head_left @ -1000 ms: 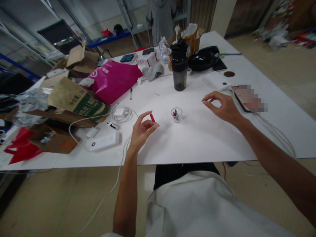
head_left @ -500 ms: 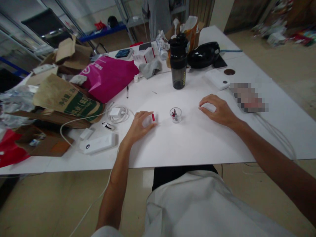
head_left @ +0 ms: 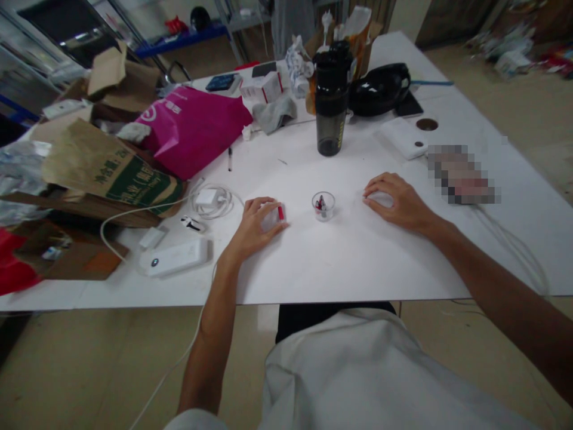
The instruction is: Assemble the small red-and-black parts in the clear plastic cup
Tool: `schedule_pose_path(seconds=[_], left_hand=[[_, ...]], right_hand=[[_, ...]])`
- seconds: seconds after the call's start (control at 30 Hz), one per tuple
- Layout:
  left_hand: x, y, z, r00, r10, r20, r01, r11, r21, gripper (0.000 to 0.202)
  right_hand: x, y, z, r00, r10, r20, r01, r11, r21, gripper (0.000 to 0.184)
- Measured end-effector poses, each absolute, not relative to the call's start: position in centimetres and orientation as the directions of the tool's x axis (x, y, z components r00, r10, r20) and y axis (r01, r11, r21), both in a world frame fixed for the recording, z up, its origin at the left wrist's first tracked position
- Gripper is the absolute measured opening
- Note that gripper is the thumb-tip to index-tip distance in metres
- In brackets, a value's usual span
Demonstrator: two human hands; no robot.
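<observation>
My left hand (head_left: 258, 227) rests on the white table (head_left: 308, 272), its thumb and fingers spread in a curve. A small red piece (head_left: 281, 213) lies between the tips of thumb and forefinger; whether they touch it is hard to see. To its right stands a small clear round cup (head_left: 323, 206) holding a few tiny dark and red items, too small to name. Across from it, my right hand (head_left: 396, 202) rests with thumb and fingers curved toward each other and a slight gap at the tips. Nothing is visible in it.
Left of me are a coiled white cable with charger (head_left: 210, 200), a white power bank (head_left: 179, 257), cardboard boxes (head_left: 71, 257) and a magenta bag (head_left: 197, 128). Farther back stand a black shaker bottle (head_left: 331, 101) and a black case (head_left: 380, 89). A white device (head_left: 405, 137) lies at the right.
The view has shifted slightly, so the table things sit a little differently in it. Both hands keep nearly the same pose and place beside the cup.
</observation>
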State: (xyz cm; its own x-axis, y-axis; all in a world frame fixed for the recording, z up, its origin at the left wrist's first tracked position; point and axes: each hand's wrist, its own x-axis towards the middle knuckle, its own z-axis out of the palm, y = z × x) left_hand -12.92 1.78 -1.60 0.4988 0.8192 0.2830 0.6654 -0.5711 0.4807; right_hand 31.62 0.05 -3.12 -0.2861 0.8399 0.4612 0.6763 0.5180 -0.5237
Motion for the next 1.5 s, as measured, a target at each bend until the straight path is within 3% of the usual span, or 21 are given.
schedule_pose_path(seconds=[0.93, 1.3, 1.5], left_hand=[[-13.1, 1.4, -1.3, 0.513, 0.820, 0.253, 0.674, -0.568, 0.473, 0.055], [-12.7, 0.9, -1.1, 0.531, 0.804, 0.268, 0.655, -0.590, 0.472, 0.062], [-11.8, 0.3, -0.5, 0.566, 0.782, 0.261, 0.634, -0.615, 0.469, 0.052]], right_hand=[[32.0, 0.2, -3.4, -0.340, 0.839, 0.425, 0.691, 0.529, -0.492, 0.009], [31.2, -0.5, -2.1, -0.262, 0.832, 0.489, 0.643, 0.529, -0.555, 0.016], [28.8, -0.9, 1.1, -0.270, 0.779, 0.566, 0.567, 0.603, -0.560, 0.018]])
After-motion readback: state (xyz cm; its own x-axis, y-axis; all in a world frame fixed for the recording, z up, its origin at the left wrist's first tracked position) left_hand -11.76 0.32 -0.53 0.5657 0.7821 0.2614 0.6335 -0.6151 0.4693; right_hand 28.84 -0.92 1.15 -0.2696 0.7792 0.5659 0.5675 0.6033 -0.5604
